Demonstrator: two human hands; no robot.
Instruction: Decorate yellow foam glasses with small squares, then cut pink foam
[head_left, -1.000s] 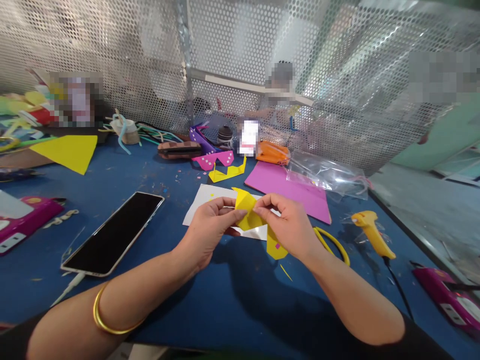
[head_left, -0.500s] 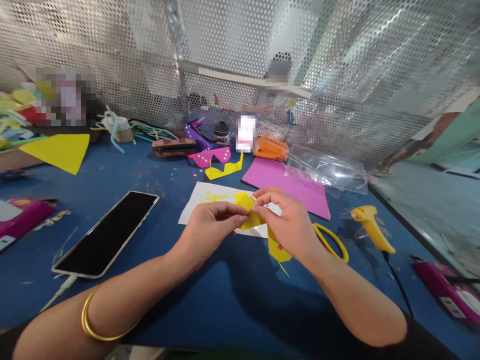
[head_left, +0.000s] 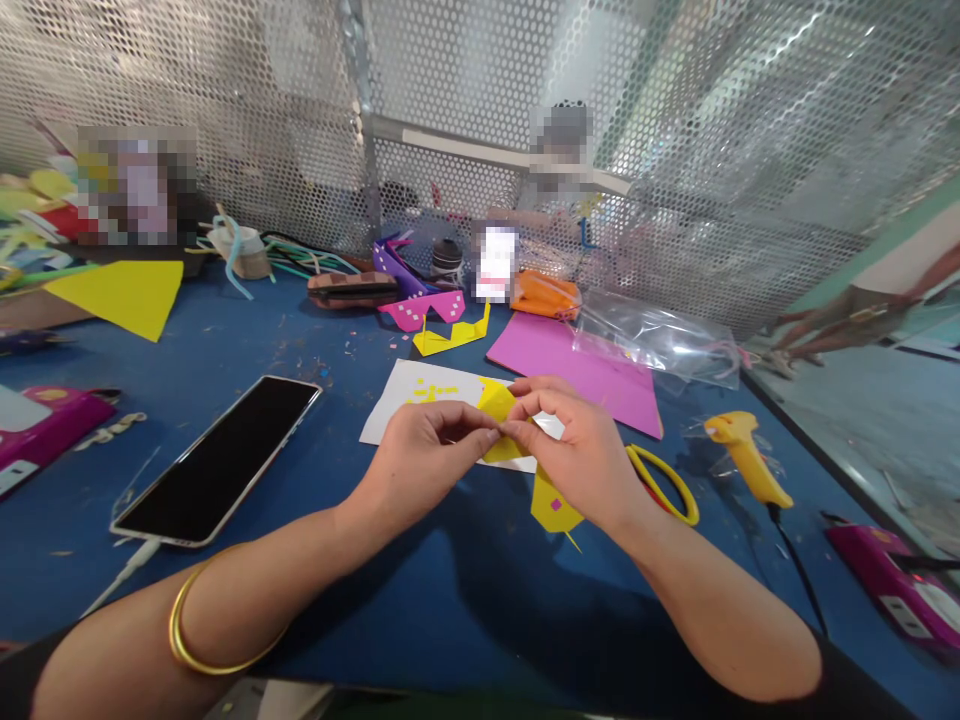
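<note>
Above a white sheet of paper (head_left: 382, 415), my left hand (head_left: 431, 450) and my right hand (head_left: 577, 450) meet with pinched fingertips. Both are closed on a yellow craft-sheet cutout (head_left: 551, 505), which shows behind the fingers and below my right palm. A small pink square sits on its lower part, and a thin yellow strip sticks out beneath. Whether a tiny piece lies between the fingertips is hidden. Small yellow bits (head_left: 435, 390) lie on the white paper. Just right of my right hand are yellow loop handles (head_left: 691, 500), perhaps of scissors.
A phone (head_left: 225, 460) on a cable lies left. Pink glasses (head_left: 424, 312) and yellow glasses (head_left: 450, 340) cutouts stand behind the paper, near a pink sheet (head_left: 600, 370). A yellow glue gun (head_left: 742, 455) lies right. Beyond the table's right edge, a person's hands show.
My fingertips have come closer together on the yellow cutout, and its lower part has turned slightly, showing more of the pink square. The camera view has shifted a little.
</note>
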